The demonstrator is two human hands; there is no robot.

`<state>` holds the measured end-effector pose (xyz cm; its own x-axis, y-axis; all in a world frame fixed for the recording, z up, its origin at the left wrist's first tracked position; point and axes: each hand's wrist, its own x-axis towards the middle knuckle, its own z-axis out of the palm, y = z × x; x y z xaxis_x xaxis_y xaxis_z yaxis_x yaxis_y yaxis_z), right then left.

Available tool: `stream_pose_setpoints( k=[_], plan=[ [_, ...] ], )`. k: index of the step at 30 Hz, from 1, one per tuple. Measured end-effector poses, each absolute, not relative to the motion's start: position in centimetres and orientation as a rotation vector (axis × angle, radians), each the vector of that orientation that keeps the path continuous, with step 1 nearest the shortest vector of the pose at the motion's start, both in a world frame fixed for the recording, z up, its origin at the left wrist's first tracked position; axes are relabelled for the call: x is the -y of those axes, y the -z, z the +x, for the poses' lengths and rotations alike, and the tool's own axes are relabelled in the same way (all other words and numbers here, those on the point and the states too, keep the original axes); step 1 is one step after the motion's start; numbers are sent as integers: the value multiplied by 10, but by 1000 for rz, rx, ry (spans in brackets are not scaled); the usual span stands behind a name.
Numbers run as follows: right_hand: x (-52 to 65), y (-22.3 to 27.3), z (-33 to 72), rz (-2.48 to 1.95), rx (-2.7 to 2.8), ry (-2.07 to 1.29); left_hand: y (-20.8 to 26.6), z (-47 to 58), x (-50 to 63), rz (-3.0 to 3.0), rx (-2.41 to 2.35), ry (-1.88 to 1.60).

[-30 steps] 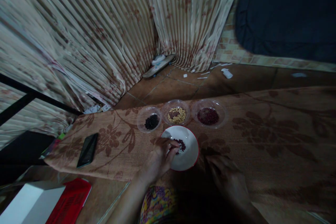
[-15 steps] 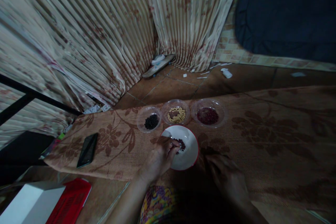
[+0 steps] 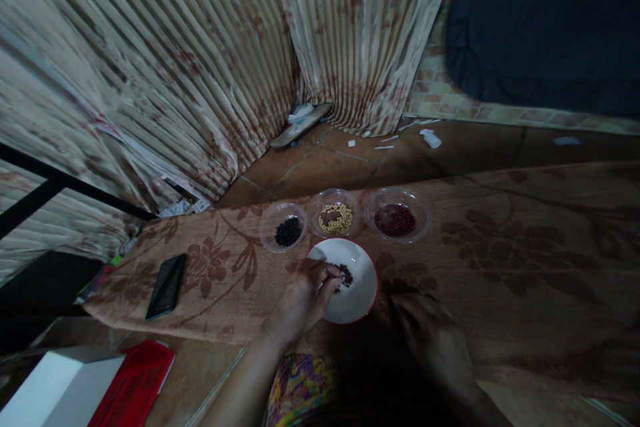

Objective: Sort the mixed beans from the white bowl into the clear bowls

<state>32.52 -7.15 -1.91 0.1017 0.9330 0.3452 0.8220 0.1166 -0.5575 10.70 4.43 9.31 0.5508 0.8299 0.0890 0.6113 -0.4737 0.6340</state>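
Observation:
A white bowl (image 3: 363, 293) with a red rim holds a small group of dark red beans (image 3: 346, 277). My left hand (image 3: 310, 290) reaches over its left side, thumb and fingertips pinched together at the beans; whatever is between them is too small to make out. In deep shadow to the right of the bowl, my right hand (image 3: 435, 333) is low over the cloth, its fingers too dark to read. Behind the bowl, three clear plastic bowls stand in a row: one with black beans (image 3: 288, 231), one with yellow soybeans (image 3: 343, 220), one with red beans (image 3: 395, 220).
A patterned brown cloth (image 3: 500, 320) covers the long surface. To the left lies a phone (image 3: 166, 287). A white box (image 3: 55, 383) and a red packet (image 3: 133, 383) are at the lower left. Beyond are curtains (image 3: 200, 47) and a tiled floor (image 3: 300, 170) with scattered litter.
Almost nothing differs. Both hands and all the bowls keep their places, apart from a very slight shift of the whole view.

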Motion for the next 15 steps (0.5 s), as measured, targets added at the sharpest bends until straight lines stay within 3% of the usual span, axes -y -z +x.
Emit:
stream_pose_setpoints(
  k=[15],
  plan=[
    [71, 18, 325, -1698, 1734, -197, -87, 107, -44, 2148, -1188, -623]
  ],
)
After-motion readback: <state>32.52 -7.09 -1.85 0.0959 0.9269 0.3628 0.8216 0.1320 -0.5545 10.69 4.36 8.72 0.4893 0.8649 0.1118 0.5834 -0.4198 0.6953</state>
